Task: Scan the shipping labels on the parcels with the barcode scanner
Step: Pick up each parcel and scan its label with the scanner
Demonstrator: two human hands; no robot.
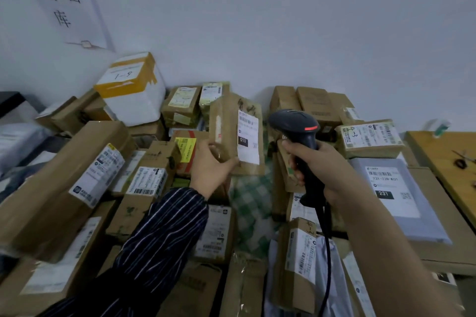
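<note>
Crowding the surface below a plain pale wall (283, 20), parcels lie stacked and tilted with hardly a gap. At far left a paper sign (61, 0) with large characters hangs on the wall, and beneath it a long brown carton (49, 195) slants, its white label creased. Behind it sits a white foam box (136, 103), blocky and banded with yellow tape. Next, a striped sleeve (159, 234) leads to the left hand (211, 167), whose fingers and thumb grasp the lower edge of a small brown parcel (224, 121), held upright above the pile. Its white shipping label (248, 134), marked 010 on a black block, faces the camera. Below, a green checked cloth (249, 201) shows in the one open strip between the heaps. Just right of the label and apart from it, the right hand (319, 170) is clenched round the handle of the black barcode scanner (296, 123). A red bar is lit on the scanner's rounded head, and its cable (328, 252) hangs down. Farther right rest a taped carton (371, 147) marked 4-3, a smooth grey mailer bag (417, 224), and a wooden tabletop (438, 147) at the edge.
</note>
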